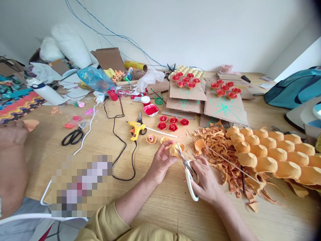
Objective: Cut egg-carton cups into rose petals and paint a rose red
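Observation:
My left hand [160,162] pinches a small orange egg-carton cup piece [175,149] just above the wooden table [155,214]. My right hand [204,180] grips white-handled scissors [188,174], whose blades point up-left into the cup piece. To the right lies an orange egg tray [273,154] with a heap of orange paper scraps [213,147] beside it. Several finished red paper roses [172,123] lie farther back, and two unpainted orange flowers [151,139] sit near the glue gun.
A yellow glue gun [136,129] with a black cord, black scissors [72,137], a bowl of red paint [150,109], cardboard sheets [225,107] carrying more red roses, and a blue bag [293,88] at far right. Another person's arm [11,160] is at the left edge.

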`<state>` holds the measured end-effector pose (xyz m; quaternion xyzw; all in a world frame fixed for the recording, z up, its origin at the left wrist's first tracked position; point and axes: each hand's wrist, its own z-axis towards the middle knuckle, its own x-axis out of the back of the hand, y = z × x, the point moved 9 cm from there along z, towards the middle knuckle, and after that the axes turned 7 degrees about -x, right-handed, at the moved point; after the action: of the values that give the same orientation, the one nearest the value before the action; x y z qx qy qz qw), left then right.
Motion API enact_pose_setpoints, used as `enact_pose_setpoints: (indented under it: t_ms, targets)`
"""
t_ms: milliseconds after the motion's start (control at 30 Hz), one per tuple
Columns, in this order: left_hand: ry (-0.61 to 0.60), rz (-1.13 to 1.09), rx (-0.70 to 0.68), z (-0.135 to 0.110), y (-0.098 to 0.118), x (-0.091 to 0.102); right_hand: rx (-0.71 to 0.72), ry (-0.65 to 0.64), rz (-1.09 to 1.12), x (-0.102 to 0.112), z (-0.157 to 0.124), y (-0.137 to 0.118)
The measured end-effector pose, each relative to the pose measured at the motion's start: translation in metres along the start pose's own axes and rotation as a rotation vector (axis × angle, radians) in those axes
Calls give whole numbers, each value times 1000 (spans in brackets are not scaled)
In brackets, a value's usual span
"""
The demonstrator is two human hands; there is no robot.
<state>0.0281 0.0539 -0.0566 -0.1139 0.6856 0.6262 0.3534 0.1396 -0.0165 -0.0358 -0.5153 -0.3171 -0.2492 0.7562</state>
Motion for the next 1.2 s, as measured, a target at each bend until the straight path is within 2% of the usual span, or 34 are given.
enact_pose_setpoints:
  t_ms: [333, 533, 667, 767, 900, 1033, 1100, 1200]
  targets:
    - [-15, 13, -36, 4, 4, 6, -16, -3, 15, 0, 1, 0]
    - [-10, 40, -42, 3, 4, 8, -48, 27, 96, 2, 1, 4]
    - [-11, 55, -8, 1, 0, 7, -205, 111, 246, 8, -1, 21]
    - [-42, 56, 17, -2, -4, 1, -339, 132, 506, 5, -2, 34]
    - [-110, 83, 50, -9, -12, -9, -402, 174, 828, -1, -1, 37]
    - [-169, 142, 103, -13, -21, -15, -431, 242, 872, 2, -2, 36]
    - [-187, 129, 130, -12, -24, -14, -429, 213, 860, 2, -2, 34]
    - [-142, 109, 176, -9, -27, -7, -432, 124, 811, 0, -3, 30]
